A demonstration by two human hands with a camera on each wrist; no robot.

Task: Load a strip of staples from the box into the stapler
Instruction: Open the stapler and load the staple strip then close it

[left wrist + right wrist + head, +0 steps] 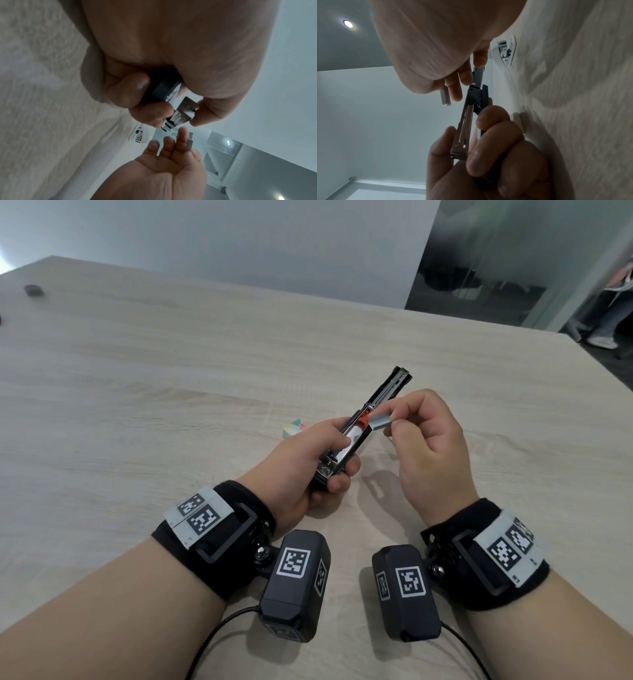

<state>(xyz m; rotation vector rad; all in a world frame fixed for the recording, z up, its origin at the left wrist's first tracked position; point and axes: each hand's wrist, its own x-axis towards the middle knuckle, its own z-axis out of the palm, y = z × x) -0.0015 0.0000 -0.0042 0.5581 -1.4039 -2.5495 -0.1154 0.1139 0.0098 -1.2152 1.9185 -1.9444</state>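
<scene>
My left hand (pixel 329 455) grips the rear of the black stapler (pixel 380 402), which is swung open with its metal magazine pointing up and to the right. Inside the channel sits an orange pusher (pixel 362 419). Thumb and forefinger of my right hand (pixel 394 422) pinch a short grey staple strip (pixel 380 421) just right of the pusher, beside the channel. The left wrist view shows the staple strip (pixel 190 142) along the right hand's fingers, and the right wrist view shows the staple strip (pixel 445 97) left of the stapler (pixel 467 115). The colourful staple box (pixel 293 429) lies behind my left hand, partly hidden.
The light wooden table (pixel 171 371) stretches away to the left and far side. A small dark object (pixel 33 290) lies at the far left. A small white printed object (pixel 505 50) lies on the table under my hands. A person's legs (pixel 613 313) show beyond the right edge.
</scene>
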